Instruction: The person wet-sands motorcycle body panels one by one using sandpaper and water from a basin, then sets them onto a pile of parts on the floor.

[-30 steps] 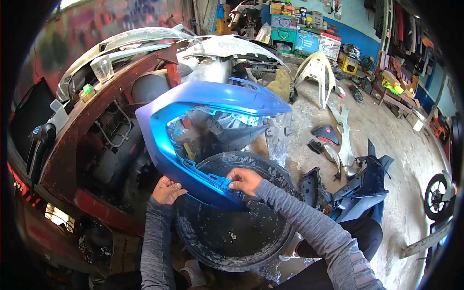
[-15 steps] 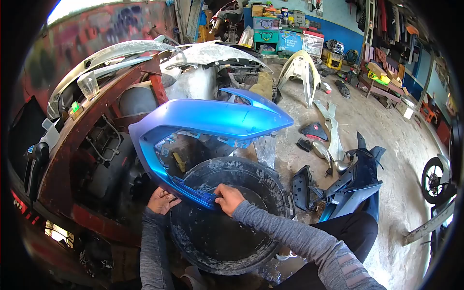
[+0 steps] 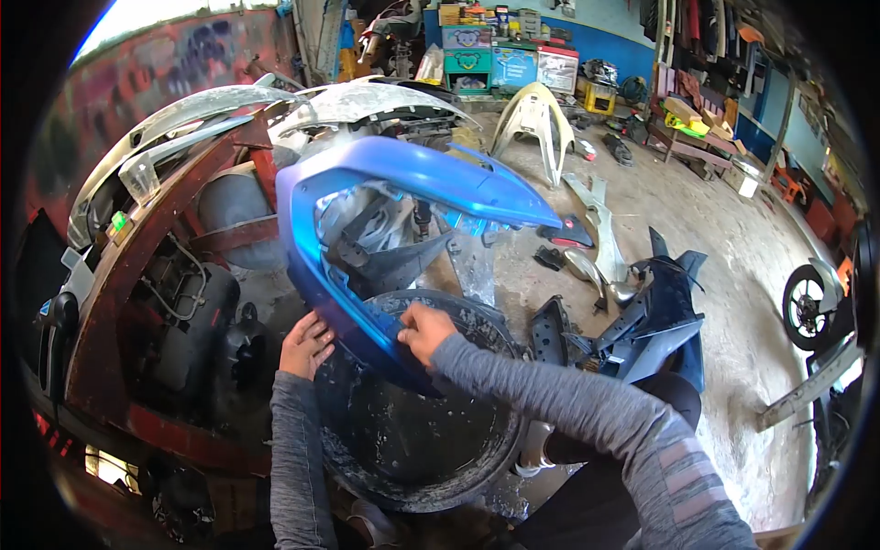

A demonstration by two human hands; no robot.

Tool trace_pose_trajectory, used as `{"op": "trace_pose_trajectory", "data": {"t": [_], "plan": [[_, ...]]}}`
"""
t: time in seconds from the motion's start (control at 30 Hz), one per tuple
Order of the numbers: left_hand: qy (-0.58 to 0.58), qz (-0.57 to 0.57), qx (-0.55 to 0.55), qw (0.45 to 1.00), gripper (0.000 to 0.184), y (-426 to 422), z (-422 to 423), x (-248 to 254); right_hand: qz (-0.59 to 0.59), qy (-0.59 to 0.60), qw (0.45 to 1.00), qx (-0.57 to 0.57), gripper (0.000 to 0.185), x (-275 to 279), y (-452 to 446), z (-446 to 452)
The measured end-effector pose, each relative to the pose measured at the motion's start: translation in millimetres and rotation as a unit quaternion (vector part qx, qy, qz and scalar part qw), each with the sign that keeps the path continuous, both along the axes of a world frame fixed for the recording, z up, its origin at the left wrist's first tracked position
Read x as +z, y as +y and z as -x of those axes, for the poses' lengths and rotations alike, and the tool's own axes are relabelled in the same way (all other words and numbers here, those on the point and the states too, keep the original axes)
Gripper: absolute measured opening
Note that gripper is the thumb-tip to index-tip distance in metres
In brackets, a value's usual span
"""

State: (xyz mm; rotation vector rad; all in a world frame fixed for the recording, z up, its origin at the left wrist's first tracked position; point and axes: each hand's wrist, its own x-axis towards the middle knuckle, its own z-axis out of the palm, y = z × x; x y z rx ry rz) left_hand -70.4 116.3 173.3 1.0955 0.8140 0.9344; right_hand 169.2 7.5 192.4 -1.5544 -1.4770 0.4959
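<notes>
A glossy blue-purple motorcycle fairing panel point(image 3: 403, 165), bent like a hook, is held up over a large round black tub point(image 3: 495, 458). My right hand point(image 3: 426, 332) is closed on the inner edge of the panel's lower arm. At that arm's outer edge is my left hand point(image 3: 305, 346), its fingers apart and slightly curled, the fingertips at or against the panel. Whether they bear any of its weight is hard to see. Dark liquid seems to lie in the tub, whose rim is smeared with pale residue.
To the left stands a red-brown frame bench point(image 3: 110, 302) with a clear cup point(image 3: 140, 179) on it. Dark fairing parts point(image 3: 655, 316) lie on the floor at right, near a pale panel point(image 3: 600, 229). A cream front cowl point(image 3: 536, 128) stands farther back.
The fairing panel has tilted, its far tip swinging down and its bend rising. Both hands have moved up, and my left hand's fingers have spread along the outer edge. The view has shifted slightly.
</notes>
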Motion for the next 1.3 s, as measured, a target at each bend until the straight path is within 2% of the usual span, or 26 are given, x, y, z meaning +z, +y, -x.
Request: {"op": "trace_pose_trajectory", "data": {"t": [0.17,0.33,0.4,0.47,0.57,0.63,0.8,0.87,0.93,1.0,1.07,1.13,1.3], "plan": [[0.080,-0.026,-0.009,0.996,0.062,-13,-46,22,0.052,-0.032,0.997,-0.046,0.024,37,4,-39],[0.080,-0.013,-0.004,0.997,0.066,-28,-98,2,0.085,-0.033,0.993,-0.078,0.025,38,-4,-81],[0.047,0.038,0.015,0.998,0.072,-40,-120,-7,0.088,-0.036,0.992,-0.087,0.027,32,-10,-97],[0.030,0.060,-0.040,0.997,0.078,-44,-139,-24,0.088,-0.010,0.992,-0.087,0.027,28,-20,-114],[0.021,0.096,-0.058,0.994,0.071,-54,-171,-26,0.102,0.036,0.988,-0.106,0.027,16,-19,-146],[-0.025,0.065,-0.147,0.987,0.061,-51,-190,-26,0.113,0.099,0.980,-0.131,0.028,10,-20,-166],[-0.006,0.059,-0.227,0.972,0.056,-34,-250,-32,0.111,0.166,0.967,-0.158,0.030,2,-27,-223],[-0.006,0.049,-0.233,0.971,0.048,-30,-276,-34,0.121,0.199,0.958,-0.168,0.029,9,-37,-244],[-0.025,0.021,-0.251,0.967,0.051,-23,-301,-32,0.113,0.224,0.952,-0.173,0.027,9,-43,-262],[-0.037,0.026,-0.263,0.964,0.049,-18,-323,-27,0.076,0.310,0.927,-0.196,0.026,6,-50,-279],[-0.014,0.018,-0.249,0.968,0.043,-19,-346,-17,0.086,0.298,0.929,-0.202,0.025,7,-58,-299],[-0.006,0.033,-0.275,0.961,0.043,-13,-370,-19,0.059,0.345,0.907,-0.233,0.023,4,-61,-314],[0.022,0.056,-0.314,0.948,0.040,-26,-434,-30,0.052,0.330,0.889,-0.312,0.018,4,-86,-354]]}}
